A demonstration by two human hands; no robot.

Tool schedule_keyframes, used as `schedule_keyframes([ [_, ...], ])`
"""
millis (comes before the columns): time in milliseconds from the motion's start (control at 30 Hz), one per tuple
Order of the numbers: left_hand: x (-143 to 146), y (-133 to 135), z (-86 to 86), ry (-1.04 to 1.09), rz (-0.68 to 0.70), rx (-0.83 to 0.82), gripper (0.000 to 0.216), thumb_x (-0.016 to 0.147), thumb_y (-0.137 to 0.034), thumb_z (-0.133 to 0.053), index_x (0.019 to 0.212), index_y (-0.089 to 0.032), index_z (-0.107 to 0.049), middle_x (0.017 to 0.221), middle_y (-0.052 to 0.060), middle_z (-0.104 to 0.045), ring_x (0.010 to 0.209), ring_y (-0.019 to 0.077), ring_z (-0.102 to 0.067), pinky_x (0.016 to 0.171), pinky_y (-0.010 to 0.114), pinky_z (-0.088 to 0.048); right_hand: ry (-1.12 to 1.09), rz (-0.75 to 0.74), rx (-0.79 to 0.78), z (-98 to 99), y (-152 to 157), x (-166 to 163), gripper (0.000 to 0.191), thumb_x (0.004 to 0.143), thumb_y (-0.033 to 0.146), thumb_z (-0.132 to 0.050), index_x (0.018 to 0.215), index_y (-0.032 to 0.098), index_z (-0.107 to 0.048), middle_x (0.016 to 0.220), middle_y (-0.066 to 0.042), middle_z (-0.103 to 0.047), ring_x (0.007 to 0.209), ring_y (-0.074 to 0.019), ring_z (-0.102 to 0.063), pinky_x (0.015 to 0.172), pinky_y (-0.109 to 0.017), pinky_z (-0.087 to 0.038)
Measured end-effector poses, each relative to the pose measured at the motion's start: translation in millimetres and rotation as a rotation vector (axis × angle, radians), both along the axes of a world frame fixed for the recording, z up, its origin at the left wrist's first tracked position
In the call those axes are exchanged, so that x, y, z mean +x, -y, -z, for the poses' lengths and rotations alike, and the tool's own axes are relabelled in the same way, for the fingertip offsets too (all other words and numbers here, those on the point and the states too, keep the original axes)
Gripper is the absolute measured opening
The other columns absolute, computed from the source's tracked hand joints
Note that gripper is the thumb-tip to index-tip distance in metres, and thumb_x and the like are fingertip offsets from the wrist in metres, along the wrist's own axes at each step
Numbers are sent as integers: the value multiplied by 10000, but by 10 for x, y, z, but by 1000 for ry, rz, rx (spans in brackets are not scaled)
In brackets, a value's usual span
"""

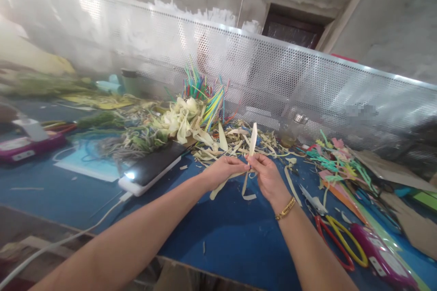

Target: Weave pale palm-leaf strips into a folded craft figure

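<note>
Above the blue table, my left hand and my right hand meet fingertip to fingertip. Both pinch pale corn husk strips; one broad piece stands up from between the fingers. Narrower ends hang below, one bent strip under the fingertips and another beneath my left hand. Exactly how the strips cross is hidden by the fingers. Behind my hands lies a heap of dry husk pieces. A gold bracelet circles my right wrist.
Scissors with red and yellow handles lie right of my right forearm, beside a purple device. A white power bank with a cable sits left. Colourful stems, a glass jar and a perforated metal screen stand behind.
</note>
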State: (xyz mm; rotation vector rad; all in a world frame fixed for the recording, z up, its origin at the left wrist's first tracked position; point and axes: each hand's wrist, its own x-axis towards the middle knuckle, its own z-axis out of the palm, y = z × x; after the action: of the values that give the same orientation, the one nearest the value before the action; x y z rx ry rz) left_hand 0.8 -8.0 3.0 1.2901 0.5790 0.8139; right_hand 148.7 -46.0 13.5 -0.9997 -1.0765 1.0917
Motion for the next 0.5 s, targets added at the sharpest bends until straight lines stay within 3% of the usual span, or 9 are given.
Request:
schedule_keyframes([
  [133, 5, -24, 40, -19, -17, 135, 208, 639, -375, -754, 642, -167, -738, 688, 35, -653, 689, 152, -551, 668, 243, -406, 14, 55, 29, 15, 5, -42, 290, 616, 398, -775, 598, 184, -580, 582, 27, -562, 541, -96, -480, 536, -226, -410],
  [300, -7, -38, 41, -29, 7, 175, 181, 652, -344, -747, 635, -165, -739, 701, 39, -649, 703, 156, -557, 680, 245, -413, -5, 77, 31, 22, 2, -71, 296, 613, 384, -777, 589, 184, -561, 524, 54, -513, 481, -77, -448, 480, -213, -378],
  [500, -45, -24, -3, 23, 133, 11, 265, 713, -397, -709, 781, -143, -739, 748, 60, -681, 692, 141, -568, 697, 244, -431, -6, 121, 15, 48, -26, -7, 292, 631, 427, -765, 652, 194, -589, 563, 41, -557, 476, -95, -487, 486, -245, -427],
])
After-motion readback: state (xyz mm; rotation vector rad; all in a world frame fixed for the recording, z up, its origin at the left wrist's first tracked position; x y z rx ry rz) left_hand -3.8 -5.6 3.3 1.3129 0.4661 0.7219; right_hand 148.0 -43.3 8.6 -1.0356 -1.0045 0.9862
